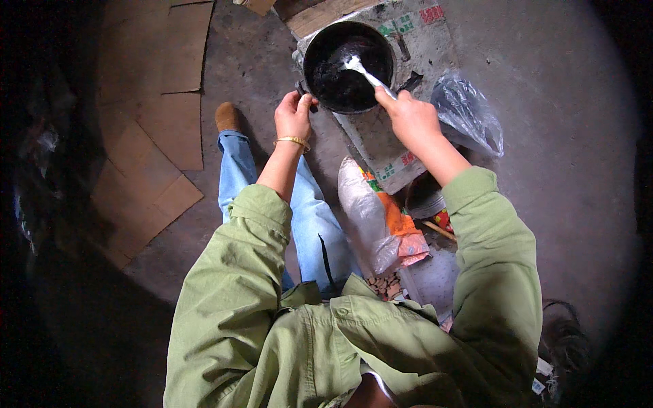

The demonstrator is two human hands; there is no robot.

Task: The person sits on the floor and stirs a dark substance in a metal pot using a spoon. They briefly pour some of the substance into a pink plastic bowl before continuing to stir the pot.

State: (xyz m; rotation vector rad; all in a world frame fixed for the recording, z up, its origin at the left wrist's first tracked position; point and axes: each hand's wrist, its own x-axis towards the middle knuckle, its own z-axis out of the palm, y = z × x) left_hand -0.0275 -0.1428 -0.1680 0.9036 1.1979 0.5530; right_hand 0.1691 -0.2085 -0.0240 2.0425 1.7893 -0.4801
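A round dark metal pot with side handles sits on a worn board-like block bearing coloured print. Black matter lies inside it; whether this is liquid or solid I cannot tell. My left hand, with a gold-coloured bracelet at the wrist, pinches the pot's near-left handle. In my right hand is the handle of a white utensil. The utensil slants into the pot, its broad pale head over the black matter; its exact kind is unclear.
Flattened cardboard covers the floor at left. A clear plastic bag lies right of the block. Nearer me are a plastic-wrapped bundle, an orange packet, an open tin, a thin stick and small brown pieces.
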